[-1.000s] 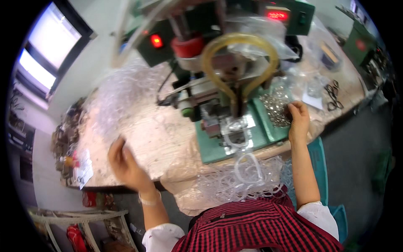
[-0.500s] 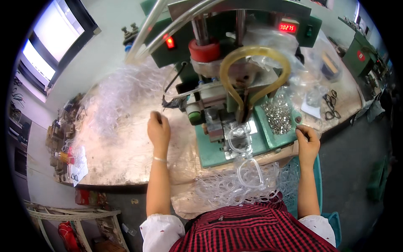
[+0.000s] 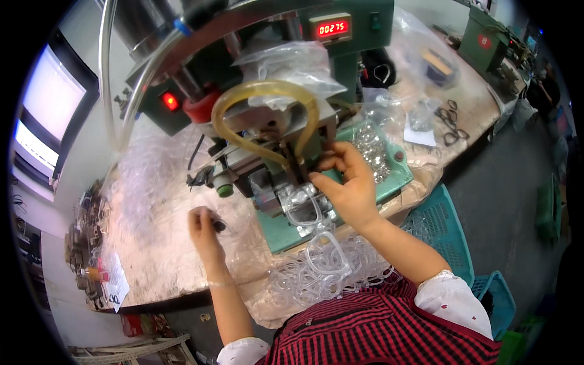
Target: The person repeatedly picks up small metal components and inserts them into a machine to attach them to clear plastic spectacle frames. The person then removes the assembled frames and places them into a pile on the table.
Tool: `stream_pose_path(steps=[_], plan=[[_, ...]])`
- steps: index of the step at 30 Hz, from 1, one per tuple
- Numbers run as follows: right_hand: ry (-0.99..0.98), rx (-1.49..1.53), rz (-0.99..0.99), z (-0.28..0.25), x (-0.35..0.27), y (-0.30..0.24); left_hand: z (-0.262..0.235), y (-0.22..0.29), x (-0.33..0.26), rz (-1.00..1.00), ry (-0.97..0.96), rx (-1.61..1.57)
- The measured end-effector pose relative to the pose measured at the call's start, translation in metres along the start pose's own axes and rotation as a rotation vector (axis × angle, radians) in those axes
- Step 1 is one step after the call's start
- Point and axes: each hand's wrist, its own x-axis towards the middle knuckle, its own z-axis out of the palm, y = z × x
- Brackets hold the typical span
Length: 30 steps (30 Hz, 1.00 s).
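Observation:
My right hand point(image 3: 354, 188) reaches in beside the dark upright guide point(image 3: 297, 170) of a green bench press point(image 3: 267, 234). Its thumb and bent fingers are apart, close to the guide; I make out nothing between them. Beneath the guide, a clear plastic loop point(image 3: 318, 214) lies on the metal fixture point(image 3: 283, 193). A second clear loop point(image 3: 347, 267) hangs just in front. My left hand point(image 3: 205, 234) is closed over the table, left of the press, with a small dark round piece point(image 3: 218, 225) at its fingers.
A green tray point(image 3: 398, 176) of small silver metal pieces point(image 3: 372, 143) adjoins the press. Clear loops point(image 3: 292, 280) are heaped at the front edge; more clear plastic point(image 3: 146, 170) lies at left. A yellowish tube point(image 3: 267, 87) arches over the fixture. A teal basket point(image 3: 450, 225) stands at right.
My right hand has gone from the tray's right corner leftward to the press guide. My left hand has come nearer and slightly left. The view has shifted and tilted.

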Motion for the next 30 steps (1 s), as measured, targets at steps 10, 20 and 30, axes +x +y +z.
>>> stream_pose_path(steps=[10, 20, 30], plan=[[-0.029, 0.122, 0.183, 0.020, -0.006, -0.035, 0.108, 0.151, -0.031, 0.833, -0.078, 0.055], [-0.027, 0.091, 0.068, 0.023, -0.007, -0.018, 0.105, 0.158, -0.061, 0.811, -0.079, -0.107], [0.031, 0.268, 0.174, 0.017, -0.009, -0.010, 0.104, 0.158, -0.023, 0.656, -0.048, -0.100]])
